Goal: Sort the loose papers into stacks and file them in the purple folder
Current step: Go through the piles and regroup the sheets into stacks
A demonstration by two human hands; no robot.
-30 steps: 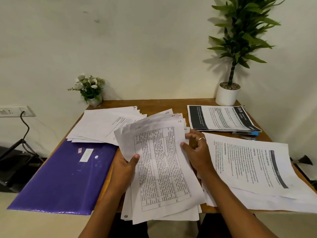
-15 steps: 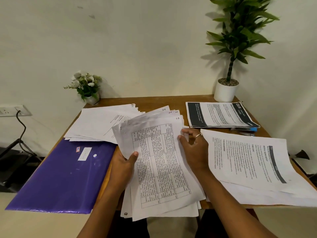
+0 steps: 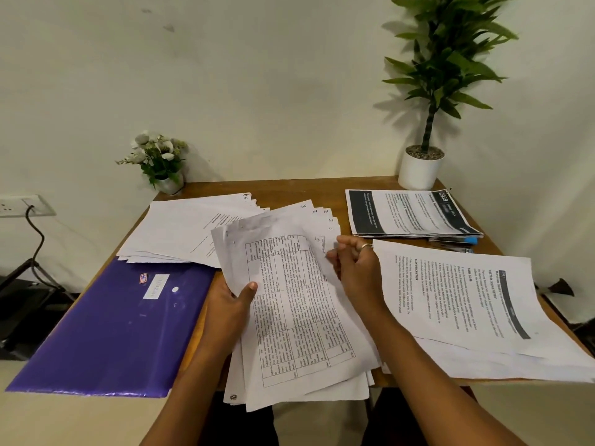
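Comparing with moment ago, we see right hand (image 3: 357, 268): fingers, then flat on fanned sheets (image 3: 289, 317), now curled, pinching top sheet's right edge. Left hand (image 3: 230, 309) keeps gripping bundle's left edge, thumb on top. We judge next sheet about to peel off; sorting unfinished. Closed purple folder (image 3: 109, 326) lies left of left hand, overhanging desk (image 3: 289, 189) near edge. Crowding sides: stack beyond left hand (image 3: 186, 230), stack right of right hand (image 3: 457, 300); free room mainly upward.

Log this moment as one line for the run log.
phase: sorting | left hand: grips fanned sheets | right hand: pinches their right edge | purple folder: flat at left, untouched
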